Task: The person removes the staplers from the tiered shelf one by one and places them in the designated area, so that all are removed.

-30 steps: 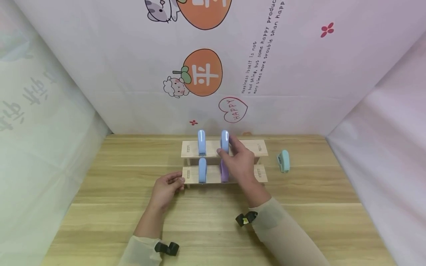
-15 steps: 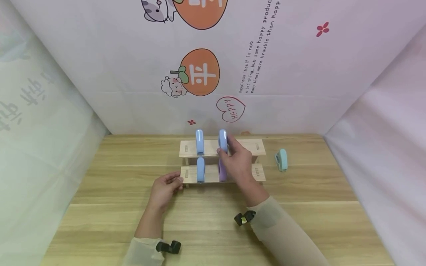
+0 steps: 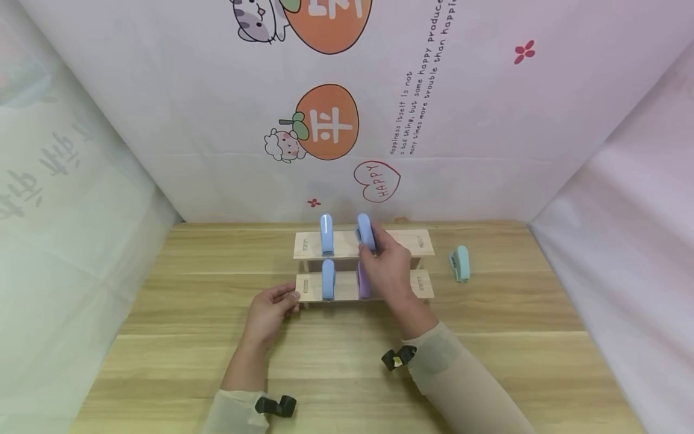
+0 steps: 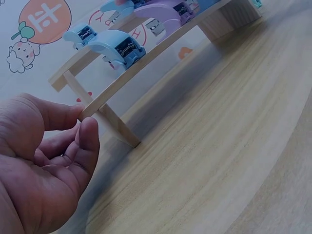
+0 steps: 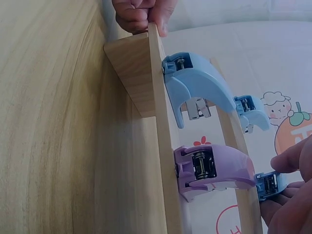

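Observation:
A two-tier wooden rack carries several small staplers. My left hand pinches the left end of its lower, front board between thumb and fingers, as the left wrist view shows. My right hand grips a blue stapler on the upper, rear board, thumb on one side and fingers on the other. That stapler leans slightly left at its top. To its left on the same board stands another blue stapler. The lower board holds a blue stapler and a purple stapler, the latter partly covered by my right hand in the head view.
A mint-green stapler stands on the wooden table to the right of the rack. Behind the rack rises a printed white cloth wall, with more cloth at both sides.
The blue stapler in my right hand has turned a little, from straight to slightly slanted. My left hand keeps its pinch on the rack. The head view has shifted slightly.

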Demonstrator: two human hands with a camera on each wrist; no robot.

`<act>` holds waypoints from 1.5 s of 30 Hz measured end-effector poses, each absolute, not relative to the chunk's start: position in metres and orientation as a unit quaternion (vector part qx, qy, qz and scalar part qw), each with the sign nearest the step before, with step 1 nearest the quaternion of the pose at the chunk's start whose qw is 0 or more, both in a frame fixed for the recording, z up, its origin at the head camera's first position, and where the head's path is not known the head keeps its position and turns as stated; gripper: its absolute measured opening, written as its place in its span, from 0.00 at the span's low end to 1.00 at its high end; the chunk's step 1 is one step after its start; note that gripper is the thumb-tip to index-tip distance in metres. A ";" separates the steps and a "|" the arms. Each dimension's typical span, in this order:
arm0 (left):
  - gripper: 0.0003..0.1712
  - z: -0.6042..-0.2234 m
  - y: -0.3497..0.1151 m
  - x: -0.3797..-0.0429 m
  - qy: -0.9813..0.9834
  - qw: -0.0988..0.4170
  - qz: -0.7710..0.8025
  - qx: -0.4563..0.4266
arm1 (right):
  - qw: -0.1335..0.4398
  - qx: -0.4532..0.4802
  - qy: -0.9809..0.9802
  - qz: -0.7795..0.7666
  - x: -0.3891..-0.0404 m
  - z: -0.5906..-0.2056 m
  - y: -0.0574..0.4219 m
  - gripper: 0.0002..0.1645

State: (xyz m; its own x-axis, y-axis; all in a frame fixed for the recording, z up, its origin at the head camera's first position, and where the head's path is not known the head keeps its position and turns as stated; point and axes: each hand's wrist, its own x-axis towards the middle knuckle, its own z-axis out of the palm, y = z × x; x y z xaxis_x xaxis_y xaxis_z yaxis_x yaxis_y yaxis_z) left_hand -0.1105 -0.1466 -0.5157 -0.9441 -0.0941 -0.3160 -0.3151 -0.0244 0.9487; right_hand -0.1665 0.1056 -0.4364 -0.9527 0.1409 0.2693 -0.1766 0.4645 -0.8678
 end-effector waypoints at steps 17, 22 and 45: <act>0.21 -0.517 -0.146 -0.110 0.693 0.081 0.701 -0.146 | 0.165 0.013 -0.836 0.524 -0.163 -0.436 0.107 0.30; 0.20 -0.519 -0.145 -0.110 0.692 0.081 0.703 -0.143 | 0.158 0.005 -0.834 0.529 -0.161 -0.435 0.108 0.30; 0.20 -0.518 -0.147 -0.111 0.688 0.077 0.706 -0.148 | 0.193 -0.009 -0.817 0.544 -0.161 -0.427 0.133 0.29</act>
